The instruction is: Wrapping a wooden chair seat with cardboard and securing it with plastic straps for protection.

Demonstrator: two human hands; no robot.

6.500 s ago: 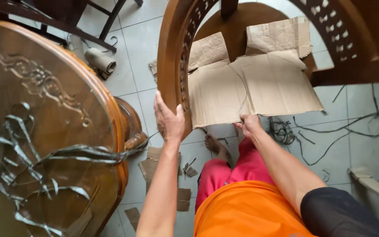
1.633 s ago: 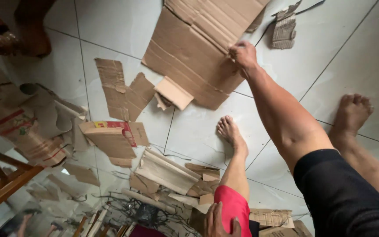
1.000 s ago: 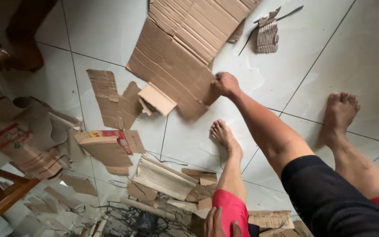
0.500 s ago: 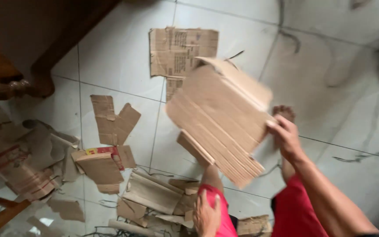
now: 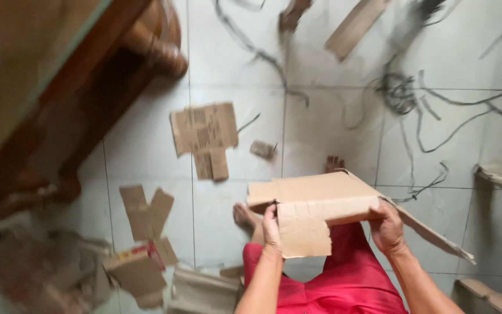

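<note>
A large flat sheet of brown cardboard (image 5: 321, 200) is held above my lap, over my red trousers (image 5: 332, 285). My left hand (image 5: 272, 229) grips its near left edge, beside a flap that hangs down. My right hand (image 5: 387, 227) grips the sheet's near right part, where a long strip runs off to the lower right. My bare foot (image 5: 244, 215) rests on the white tiled floor just left of the sheet.
Cardboard scraps lie around: a printed piece (image 5: 204, 136) ahead, a forked piece (image 5: 146, 209) at left, a pile (image 5: 137, 270) at lower left. A dark wooden table (image 5: 88, 75) fills the upper left. Tangled cords (image 5: 413, 99) lie at upper right.
My right hand has lifted the cardboard sheet off the floor and brought it to my lap. My left hand has left my knee and taken hold of it too. The view swung right.
</note>
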